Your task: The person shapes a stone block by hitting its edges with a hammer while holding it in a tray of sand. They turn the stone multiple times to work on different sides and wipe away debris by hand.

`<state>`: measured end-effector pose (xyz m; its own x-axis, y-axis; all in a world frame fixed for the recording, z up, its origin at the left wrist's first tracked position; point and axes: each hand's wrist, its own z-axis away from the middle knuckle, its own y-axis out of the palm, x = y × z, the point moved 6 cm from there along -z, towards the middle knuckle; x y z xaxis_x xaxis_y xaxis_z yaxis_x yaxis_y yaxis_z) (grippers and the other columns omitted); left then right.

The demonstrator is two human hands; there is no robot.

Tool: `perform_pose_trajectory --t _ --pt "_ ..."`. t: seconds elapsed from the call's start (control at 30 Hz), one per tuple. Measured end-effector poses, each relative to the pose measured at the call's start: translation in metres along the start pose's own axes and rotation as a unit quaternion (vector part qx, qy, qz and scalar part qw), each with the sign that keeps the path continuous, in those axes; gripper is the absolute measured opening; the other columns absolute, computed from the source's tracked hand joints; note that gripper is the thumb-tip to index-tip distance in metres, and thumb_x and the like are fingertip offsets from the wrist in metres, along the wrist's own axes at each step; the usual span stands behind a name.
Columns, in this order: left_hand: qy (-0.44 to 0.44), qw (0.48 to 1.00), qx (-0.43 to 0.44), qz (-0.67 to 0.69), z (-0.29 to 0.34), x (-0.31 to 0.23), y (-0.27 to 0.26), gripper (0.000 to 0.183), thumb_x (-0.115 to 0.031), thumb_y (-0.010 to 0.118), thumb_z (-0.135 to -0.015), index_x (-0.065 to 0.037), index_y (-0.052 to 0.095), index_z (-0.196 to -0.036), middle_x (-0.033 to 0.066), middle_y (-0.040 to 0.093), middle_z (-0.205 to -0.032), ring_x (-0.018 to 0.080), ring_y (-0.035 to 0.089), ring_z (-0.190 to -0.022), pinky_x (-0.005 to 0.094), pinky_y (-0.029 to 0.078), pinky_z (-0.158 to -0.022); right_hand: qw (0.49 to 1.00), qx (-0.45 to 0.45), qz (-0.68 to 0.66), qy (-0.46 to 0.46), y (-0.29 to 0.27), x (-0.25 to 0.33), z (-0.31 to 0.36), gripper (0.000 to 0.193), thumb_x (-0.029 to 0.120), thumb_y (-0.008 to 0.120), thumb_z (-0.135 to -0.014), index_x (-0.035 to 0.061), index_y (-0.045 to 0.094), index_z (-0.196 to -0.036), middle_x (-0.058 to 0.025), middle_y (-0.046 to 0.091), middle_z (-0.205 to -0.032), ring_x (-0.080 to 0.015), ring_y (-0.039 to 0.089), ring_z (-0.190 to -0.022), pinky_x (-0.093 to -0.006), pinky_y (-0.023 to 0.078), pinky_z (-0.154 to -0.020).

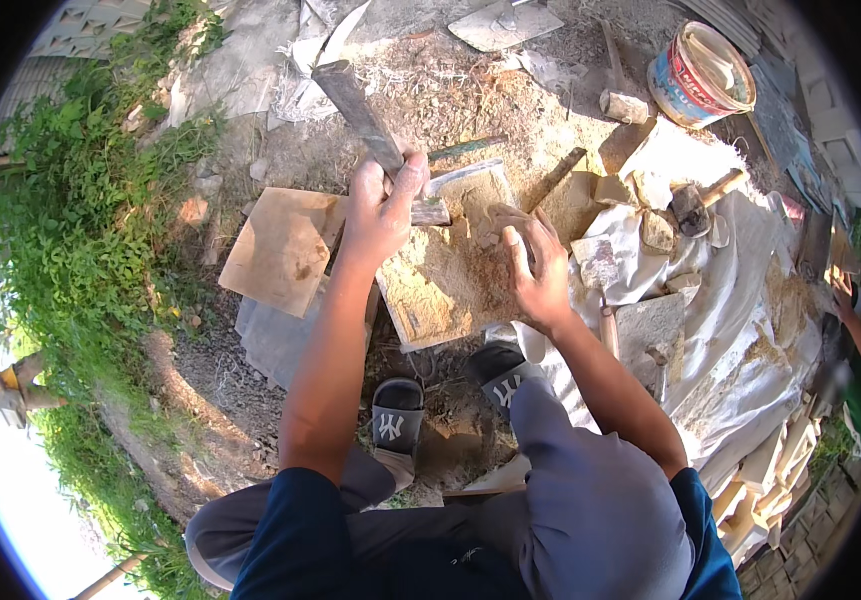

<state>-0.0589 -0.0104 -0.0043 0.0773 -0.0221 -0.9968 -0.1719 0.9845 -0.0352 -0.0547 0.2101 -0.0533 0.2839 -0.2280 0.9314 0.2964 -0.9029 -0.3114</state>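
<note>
My left hand (382, 205) is closed around a long, flat, dark bar-like tool (355, 108), whose far end points up and to the left. A short grey-brown block-like piece (431, 212) shows just right of that fist; I cannot make out whether it belongs to the tool. Beneath both hands lies a squarish slab (430, 295) strewn with yellowish dust and grit. My right hand (542, 270) is over the slab's right side, thumb and fingers bent and apart, holding nothing visible. Whether its fingertips touch the slab is unclear.
Left of the slab lie a tan flat tile (280, 250) and a grey sheet (275, 345). Rightward are a trowel (607, 325), stone chunks (655, 230), a hammer (695, 210) and a pale plastic sheet (740, 290). Farther off stand a mallet (623, 106) and a bucket (695, 85). Another person's arm (855, 325) shows at far right.
</note>
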Motion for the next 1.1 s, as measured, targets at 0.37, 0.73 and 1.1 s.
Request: perform_pose_trajectory --t 0.37,0.73,1.1 --pt "0.063 0.897 0.086 -0.428 0.034 -0.024 -0.007 0.024 -0.011 0.065 -0.09 -0.003 0.064 -0.112 0.0169 0.07 -0.099 0.0374 0.066 -0.094 0.0432 0.051 -0.086 0.967 0.127 -0.223 -0.012 0.039 0.139 -0.102 0.033 0.03 0.058 -0.101 0.0005 0.052 -0.089 -0.0053 0.051 -0.073 -0.0135 0.045 -0.067 -0.0324 0.043 -0.061" --pt "-0.224 0.881 -0.356 -0.215 0.048 0.091 -0.054 0.049 -0.044 0.034 -0.105 0.0 0.053 -0.112 0.0316 0.064 -0.101 0.053 0.057 -0.1 0.0573 0.042 -0.086 0.945 0.052 -0.316 -0.069 -0.011 0.171 -0.133 0.042 0.024 0.048 -0.104 0.0113 0.039 -0.065 0.0017 0.03 -0.051 -0.0075 0.02 -0.042 -0.0268 0.016 -0.04" --pt "-0.28 0.856 -0.356 -0.251 0.048 0.094 -0.061 0.053 -0.047 0.034 -0.104 0.0 0.057 -0.093 0.0292 0.066 -0.088 0.0518 0.06 -0.092 0.0575 0.044 -0.081 0.926 0.071 -0.371 -0.025 0.028 0.136 -0.114 0.037 0.015 0.045 -0.105 0.0047 0.045 -0.07 0.0007 0.039 -0.052 -0.0068 0.031 -0.045 -0.0282 0.023 -0.042"
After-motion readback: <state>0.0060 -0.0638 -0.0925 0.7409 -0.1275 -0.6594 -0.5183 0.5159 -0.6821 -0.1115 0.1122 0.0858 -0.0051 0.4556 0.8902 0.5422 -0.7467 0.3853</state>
